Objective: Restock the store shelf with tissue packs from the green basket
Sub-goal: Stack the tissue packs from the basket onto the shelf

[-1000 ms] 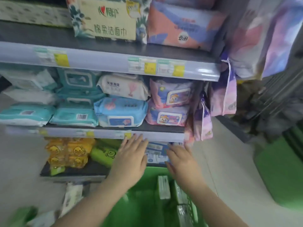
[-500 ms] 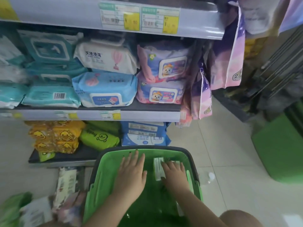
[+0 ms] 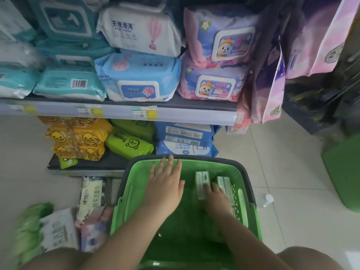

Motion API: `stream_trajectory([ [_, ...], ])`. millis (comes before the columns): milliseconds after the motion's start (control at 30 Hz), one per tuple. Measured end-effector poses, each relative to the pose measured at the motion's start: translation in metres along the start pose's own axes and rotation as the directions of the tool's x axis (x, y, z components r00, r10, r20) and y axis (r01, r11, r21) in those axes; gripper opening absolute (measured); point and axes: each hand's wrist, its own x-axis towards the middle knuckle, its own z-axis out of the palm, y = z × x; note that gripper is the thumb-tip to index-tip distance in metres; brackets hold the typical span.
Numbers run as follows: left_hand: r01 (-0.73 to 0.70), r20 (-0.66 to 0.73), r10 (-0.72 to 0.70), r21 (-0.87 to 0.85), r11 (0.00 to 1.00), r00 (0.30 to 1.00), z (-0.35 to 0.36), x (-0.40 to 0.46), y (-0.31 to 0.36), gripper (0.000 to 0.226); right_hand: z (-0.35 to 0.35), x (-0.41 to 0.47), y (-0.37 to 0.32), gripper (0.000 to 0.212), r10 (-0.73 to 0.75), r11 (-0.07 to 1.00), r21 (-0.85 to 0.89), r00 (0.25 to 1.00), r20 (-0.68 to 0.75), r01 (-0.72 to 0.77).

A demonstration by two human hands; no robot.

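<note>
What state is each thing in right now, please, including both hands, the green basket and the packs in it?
Left hand: fingers straight, over the basket, holding nothing.
Right hand: down in the basket, fingers between the two packs; grip unclear.
Green basket: on the floor, nearly empty.
Left tissue pack: standing on edge.
Right tissue pack: standing on edge by the basket wall.
Bottom shelf: partly stocked, bare at the front.

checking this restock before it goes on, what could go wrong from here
1. The right hand reaches between two tissue packs standing on edge in the green basket; grabbing one may topple the other.
2. The bottom shelf already looks crowded, so a new pack may slip off.
3. Packs on the floor beside the basket could be stepped on.
</note>
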Motion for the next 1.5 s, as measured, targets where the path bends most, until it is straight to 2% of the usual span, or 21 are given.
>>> stream_trajectory([
  [67,-0.005,0.005,0.005,-0.001,1.000,1.000,0.000,-0.001,0.000,0.059,-0.001,0.000,0.002,0.079,0.023,0.999,0.026,0.999,0.027,-0.023],
  [233,-0.006,0.013,0.006,-0.001,1.000,1.000,0.001,0.001,0.001,0.059,0.006,0.007,0.002,0.082,-0.007,0.998,-0.069,1.000,0.025,0.008],
  [533,-0.006,0.017,0.006,-0.007,1.000,1.000,0.005,0.002,0.001,0.058,0.014,0.024,-0.002,0.093,-0.008,0.994,-0.106,1.000,0.009,0.009],
  [733,-0.034,0.042,0.034,0.010,0.999,0.999,0.010,0.002,0.009,0.058,0.023,0.035,-0.011,0.084,-0.005,1.000,-0.030,1.000,-0.027,0.004],
  [967,0.036,0.061,-0.039,0.061,0.998,0.997,0.013,0.002,0.000,0.059,0.010,0.030,-0.014,0.086,0.067,0.997,0.047,0.994,-0.088,-0.063],
  [1167,0.066,0.101,-0.071,0.058,0.996,0.992,0.010,-0.001,-0.009,0.060,-0.026,0.011,-0.025,0.093,-0.046,0.997,0.064,0.992,-0.119,0.054],
  [1267,0.082,0.101,-0.085,0.034,0.996,0.991,0.007,-0.002,-0.011,0.062,-0.058,-0.007,-0.031,0.104,-0.100,0.979,0.164,0.988,-0.116,0.118],
  [1367,0.079,0.051,-0.079,-0.006,0.997,0.996,0.001,-0.008,-0.011,0.066,-0.095,-0.031,-0.031,0.113,-0.168,0.955,0.227,0.979,-0.111,0.190],
  [1500,0.068,-0.024,-0.070,-0.089,0.994,0.997,-0.008,-0.018,-0.009,0.075,-0.142,-0.070,-0.035,0.112,-0.314,0.907,0.247,0.939,-0.141,0.340],
])
